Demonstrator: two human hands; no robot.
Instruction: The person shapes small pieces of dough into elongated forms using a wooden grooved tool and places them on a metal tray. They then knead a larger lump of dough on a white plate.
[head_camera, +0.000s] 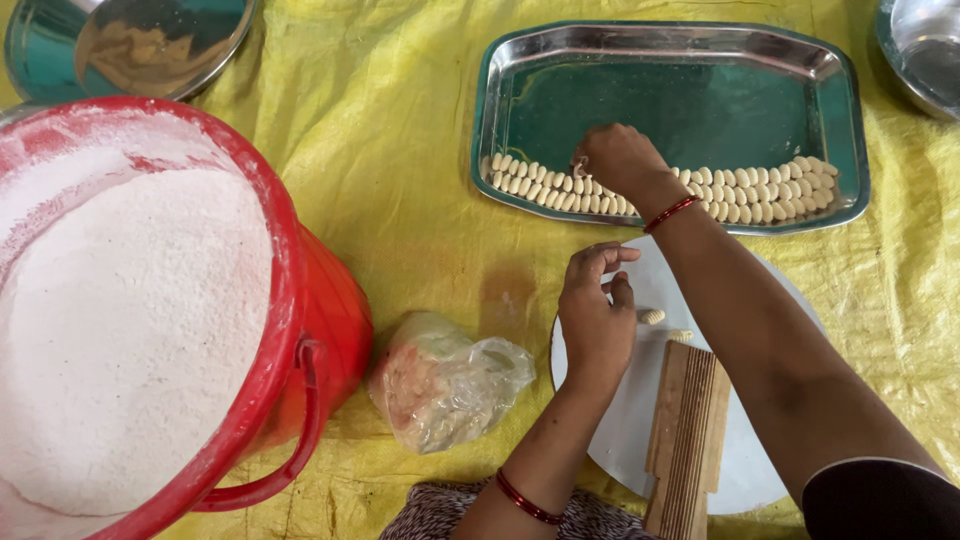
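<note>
Steel rectangular tray (690, 70) far right, rows of small ridged pale dough pieces (760, 188) along its near edge. Right hand (618, 160) curled among those rows, fingertips down; grip hidden, cannot tell. Left hand (595, 318) half open over round white board (640, 420), empty, beside loose ridged dough piece (651, 316) and grooved wooden paddle (688, 430).

Right arm extended forward, right hand (617, 158) palm down with fingers curled under; left hand (594, 315) nearer the body, fingers loosely bent, thumb raised.

Two hands (600, 320) (one tray (520, 80))
</note>
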